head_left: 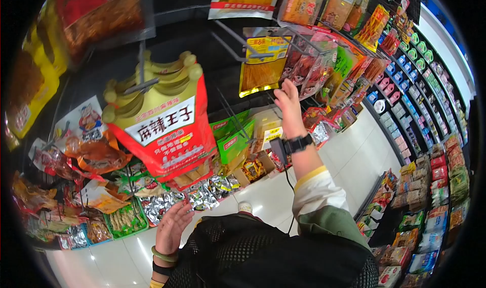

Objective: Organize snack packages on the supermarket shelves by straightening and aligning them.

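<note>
My right hand (290,109) is raised with fingers stretched upward, holding nothing visible. Its fingertips are right by the lower right corner of a yellow snack bag (263,62) that hangs on a metal hook. Red-pink snack packets (311,60) hang just right of these fingers. Low at the left, my left hand (174,225) has its fingers extended and nothing in them. It is nearest to silver-wrapped packets (202,193) on the bottom shelf. Above it hang large red and gold bags (169,121) with Chinese lettering, one behind another on a hook.
Bare metal hooks (230,41) stick out from the dark rack. Green packets (235,141) and a cardboard box of snacks (255,169) sit low behind my right arm. A tiled floor (349,154) runs to shelves of bottles (390,90) and another snack shelf (435,207) at right.
</note>
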### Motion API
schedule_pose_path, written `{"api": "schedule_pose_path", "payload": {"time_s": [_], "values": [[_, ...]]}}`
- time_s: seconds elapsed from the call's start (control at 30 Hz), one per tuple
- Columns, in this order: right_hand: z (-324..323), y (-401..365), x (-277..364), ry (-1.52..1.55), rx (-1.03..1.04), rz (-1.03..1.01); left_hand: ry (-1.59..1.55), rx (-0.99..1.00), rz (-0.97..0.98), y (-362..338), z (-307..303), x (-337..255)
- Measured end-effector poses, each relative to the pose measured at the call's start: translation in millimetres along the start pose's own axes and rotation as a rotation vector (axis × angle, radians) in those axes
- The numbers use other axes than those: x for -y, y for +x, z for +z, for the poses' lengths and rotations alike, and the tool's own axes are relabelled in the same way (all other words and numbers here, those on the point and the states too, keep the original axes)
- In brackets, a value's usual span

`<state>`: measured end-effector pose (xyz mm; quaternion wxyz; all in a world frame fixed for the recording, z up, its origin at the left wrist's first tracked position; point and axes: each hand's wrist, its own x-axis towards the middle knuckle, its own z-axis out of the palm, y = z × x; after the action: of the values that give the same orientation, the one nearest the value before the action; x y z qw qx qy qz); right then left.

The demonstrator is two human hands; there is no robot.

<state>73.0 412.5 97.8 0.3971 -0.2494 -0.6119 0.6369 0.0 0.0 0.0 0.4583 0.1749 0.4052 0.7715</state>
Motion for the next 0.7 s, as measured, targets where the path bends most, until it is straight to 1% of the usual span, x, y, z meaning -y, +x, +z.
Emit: {"api": "schedule_pose_path", "payload": {"time_s": [0.07, 0.1, 0.17, 0.2, 0.27, 0.3, 0.37, 0.43, 0.5, 0.53, 0.57, 0.63, 0.7], "values": [[11, 26, 11, 0.058, -0.075, -0.152, 0.022, -0.013, 0.006, 3, -8, -1], [-20, 52, 2, -0.083, -0.144, -0.160, 0.030, -0.034, -0.024, 0, 18, 8], [-16, 74, 10, -0.004, -0.137, -0.146, -0.016, -0.088, -0.041, 6, 21, 10], [-22, 101, 11, -0.009, -0.123, -0.174, -0.045, -0.081, -0.013, 19, 29, 18], [-30, 140, -15, 0.020, -0.106, -0.364, -0.044, -0.107, -0.003, 24, 39, 22], [-31, 148, -11, 0.020, -0.095, -0.373, -0.055, -0.123, 0.002, 30, 46, 27], [-28, 148, -22, 0.128, -0.111, -0.298, -0.009, -0.133, 0.004, 33, 54, 33], [-25, 133, -7, 0.172, -0.134, -0.261, -0.071, -0.170, -0.011, 40, 65, 42], [-31, 131, -5, 0.182, -0.036, -0.263, -0.089, -0.167, 0.005, 49, 72, 52], [-35, 129, -10, 0.228, -0.036, -0.196, -0.085, -0.171, 0.010, 51, 77, 54], [-40, 128, -14, 0.234, 0.029, -0.200, -0.080, -0.174, 0.015, 53, 82, 57], [-43, 116, -4, 0.383, 0.162, -0.159, -0.076, -0.171, 0.021, 62, 91, 63], [-49, 101, 15, 0.393, 0.190, -0.170, -0.072, -0.168, 0.027, 69, 102, 67]]}}
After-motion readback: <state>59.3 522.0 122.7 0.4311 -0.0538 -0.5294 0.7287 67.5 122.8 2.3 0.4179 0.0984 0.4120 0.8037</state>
